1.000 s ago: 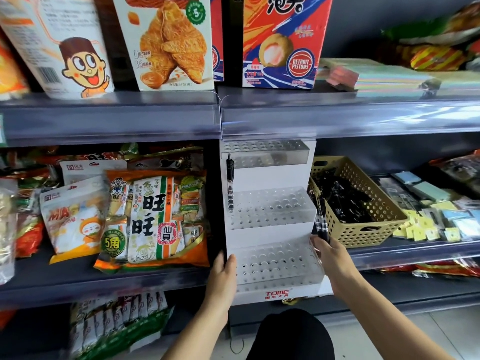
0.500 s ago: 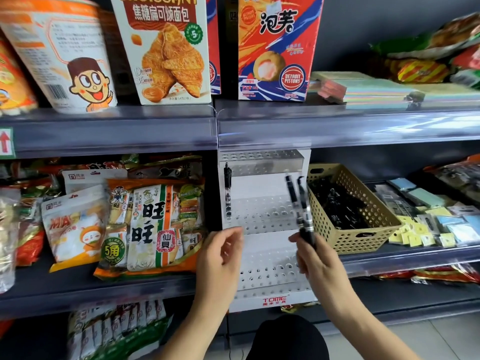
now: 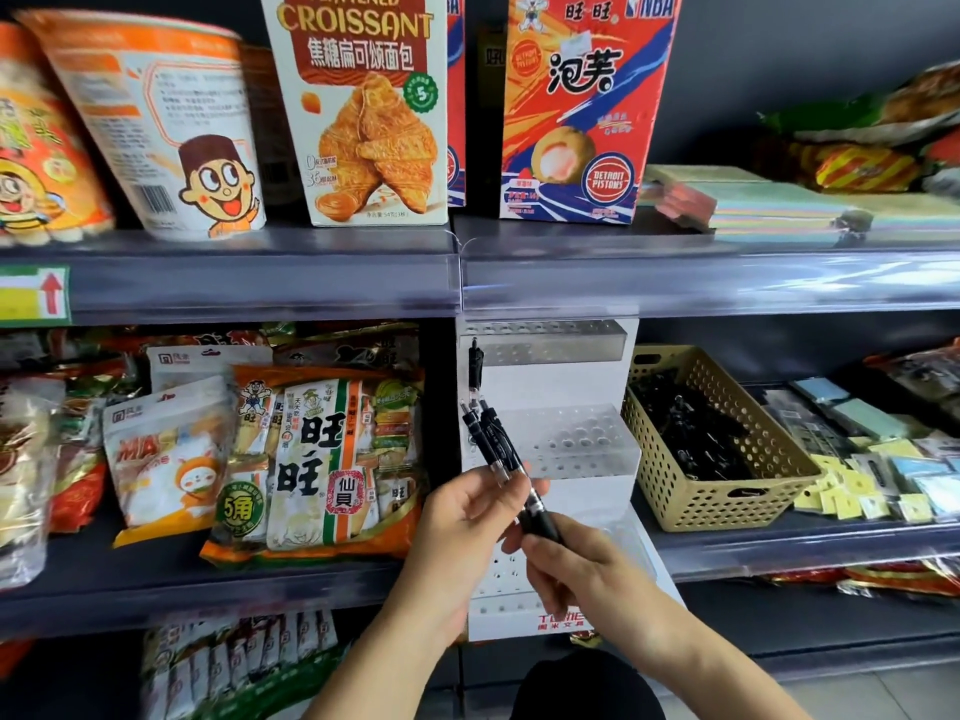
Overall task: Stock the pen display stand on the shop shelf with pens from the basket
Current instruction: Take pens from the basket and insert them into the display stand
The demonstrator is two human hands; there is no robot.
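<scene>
One pen (image 3: 474,366) is all we've got in the pen display stand (image 3: 571,444), top tier, left corner, centre of the head view; the other holes we can see are bare. Low centre, our left hand (image 3: 467,517) pinches a small bunch of black pens (image 3: 493,439) while our right hand (image 3: 576,569) grips their lower barrels. Basket (image 3: 727,491) to the right holds a dark heap, so we've barely started, we reckon.

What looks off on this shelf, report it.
Nothing spilled or broken. The pen display stand is nearly bare: one pen stands at its upper left, the other holes unfilled. The basket sits slightly askew to the shelf edge. The left hand and right hand hold two more pens.
</scene>
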